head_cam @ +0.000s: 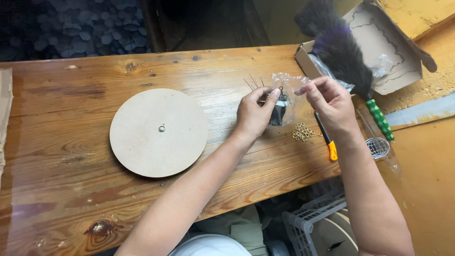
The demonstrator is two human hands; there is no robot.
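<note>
While both hands are working over the wooden table (71, 156), the round fibreboard disc (159, 132) is lying flat as the landmark, a small metal stud at its centre. Well to the right of the disc and further back, an open cardboard box (393, 52) is sitting at the table's corner with a dark purple-tinted feather duster (339, 50) lying across it, green handle pointing down-right. Just right of the disc, the left hand (253, 114) is pinching a small clear plastic bag (286, 95) that is holding dark metal parts, fingers closed on its near edge. Further right of the disc, the right hand (332, 102) is gripping the bag's top edge between thumb and forefinger, so both hands are clenched on the bag, holding it just above the table. Right of the disc and below the bag, an orange-handled cutter (327, 135) is lying beside a loose heap of small brass rings (303, 132). Thin pins (251, 81) are lying behind the left hand. Judging from this, opening the bag well is calling for keeping it low over the table, pulling the edges apart gently, and keeping the mouth upward so small parts are not spilling into the rings or rolling off the edge.
</note>
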